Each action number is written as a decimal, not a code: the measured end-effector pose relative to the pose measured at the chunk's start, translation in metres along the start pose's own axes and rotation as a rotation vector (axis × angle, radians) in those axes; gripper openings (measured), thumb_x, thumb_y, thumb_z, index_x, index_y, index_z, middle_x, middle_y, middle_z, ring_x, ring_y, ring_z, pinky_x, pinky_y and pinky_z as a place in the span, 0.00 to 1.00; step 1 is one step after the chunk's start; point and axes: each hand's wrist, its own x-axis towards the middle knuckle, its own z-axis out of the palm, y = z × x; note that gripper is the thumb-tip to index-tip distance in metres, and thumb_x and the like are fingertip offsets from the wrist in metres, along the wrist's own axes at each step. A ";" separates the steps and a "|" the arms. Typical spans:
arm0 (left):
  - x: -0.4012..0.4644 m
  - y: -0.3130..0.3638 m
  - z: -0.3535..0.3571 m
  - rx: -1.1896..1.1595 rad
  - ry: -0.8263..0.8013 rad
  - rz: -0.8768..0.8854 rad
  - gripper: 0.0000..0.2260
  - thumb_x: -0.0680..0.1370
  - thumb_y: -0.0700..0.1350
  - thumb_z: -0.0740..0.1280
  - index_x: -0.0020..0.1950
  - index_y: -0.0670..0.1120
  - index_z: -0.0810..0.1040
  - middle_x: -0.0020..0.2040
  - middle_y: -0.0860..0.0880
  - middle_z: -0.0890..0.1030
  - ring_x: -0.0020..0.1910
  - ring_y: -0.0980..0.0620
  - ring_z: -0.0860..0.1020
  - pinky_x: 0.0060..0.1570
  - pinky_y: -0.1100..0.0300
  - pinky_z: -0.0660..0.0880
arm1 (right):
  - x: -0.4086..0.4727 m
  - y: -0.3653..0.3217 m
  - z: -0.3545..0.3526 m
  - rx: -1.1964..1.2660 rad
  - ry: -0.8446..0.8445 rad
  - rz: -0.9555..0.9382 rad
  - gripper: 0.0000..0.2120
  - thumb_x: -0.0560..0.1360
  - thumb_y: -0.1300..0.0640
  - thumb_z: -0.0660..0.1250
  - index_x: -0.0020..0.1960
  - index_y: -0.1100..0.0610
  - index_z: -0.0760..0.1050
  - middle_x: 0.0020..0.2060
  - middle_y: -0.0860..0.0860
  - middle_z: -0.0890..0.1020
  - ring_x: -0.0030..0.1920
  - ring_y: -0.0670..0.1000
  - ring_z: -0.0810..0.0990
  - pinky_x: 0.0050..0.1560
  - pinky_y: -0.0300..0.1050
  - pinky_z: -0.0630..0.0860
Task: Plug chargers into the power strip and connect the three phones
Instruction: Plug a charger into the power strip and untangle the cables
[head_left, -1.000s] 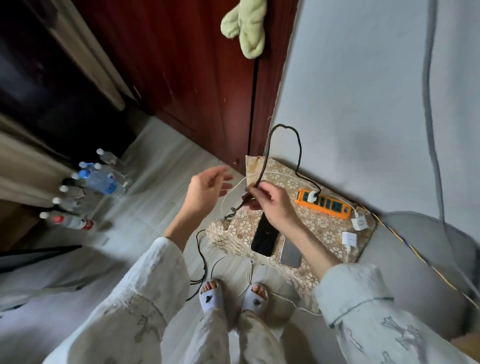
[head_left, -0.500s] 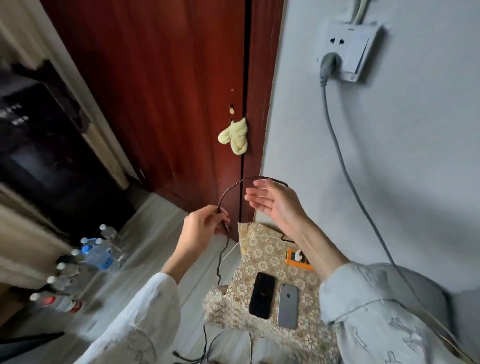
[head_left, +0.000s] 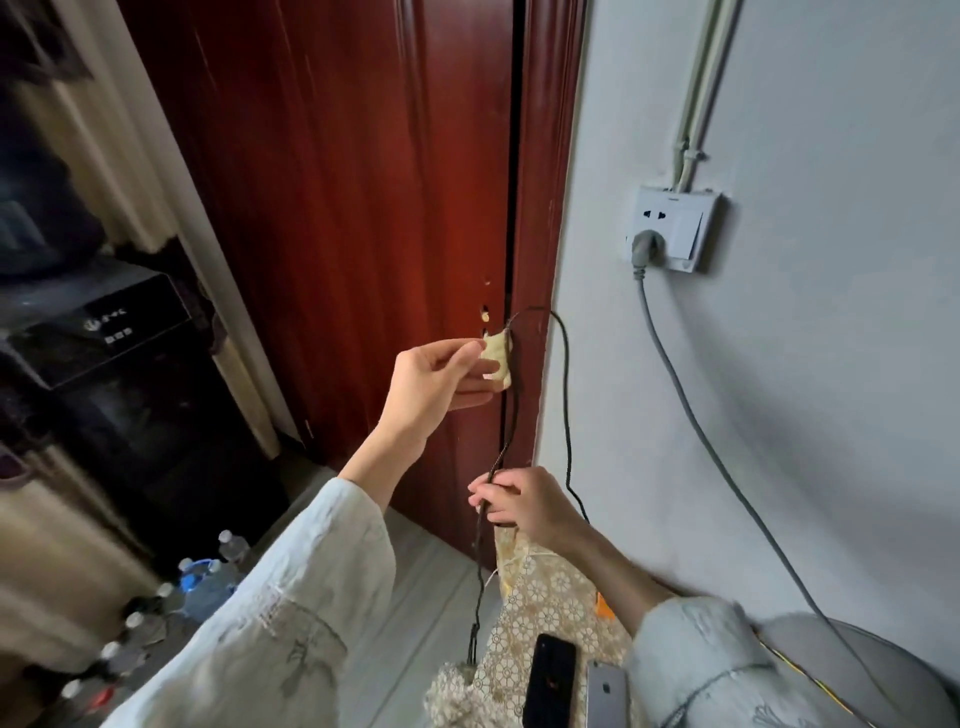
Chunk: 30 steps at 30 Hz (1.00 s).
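Strip (head_left: 602, 607) mostly hidden behind right hand's (head_left: 524, 501) forearm, right hand pinching cable (head_left: 567, 415), left hand (head_left: 436, 382) raised, grasp unclear, phones (head_left: 550, 680) below, cut off.

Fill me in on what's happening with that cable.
A person is running a dark braided cable between both hands. The left hand holds it raised near the red door; the right hand pinches it lower down. Below, two phones, a black phone and a silver phone, lie unconnected on the patterned cloth.
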 end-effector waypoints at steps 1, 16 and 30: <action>-0.001 -0.003 -0.003 0.011 0.005 -0.007 0.09 0.78 0.43 0.61 0.54 0.42 0.78 0.44 0.44 0.84 0.42 0.47 0.84 0.41 0.59 0.82 | 0.003 -0.009 -0.005 0.044 0.034 -0.014 0.09 0.76 0.59 0.63 0.48 0.61 0.81 0.44 0.59 0.84 0.46 0.53 0.83 0.50 0.47 0.81; -0.020 -0.063 -0.015 0.470 -0.209 0.011 0.22 0.77 0.40 0.63 0.71 0.45 0.63 0.64 0.52 0.71 0.65 0.54 0.68 0.67 0.57 0.66 | 0.031 -0.143 -0.079 1.069 0.031 -0.059 0.08 0.77 0.60 0.62 0.43 0.64 0.76 0.36 0.57 0.85 0.38 0.52 0.85 0.38 0.41 0.82; -0.011 -0.013 -0.034 -0.132 0.002 -0.071 0.07 0.78 0.39 0.61 0.46 0.40 0.78 0.42 0.43 0.85 0.44 0.48 0.84 0.43 0.59 0.81 | 0.016 -0.057 -0.032 0.480 -0.102 0.101 0.14 0.78 0.57 0.59 0.61 0.61 0.72 0.60 0.58 0.77 0.58 0.54 0.77 0.64 0.50 0.71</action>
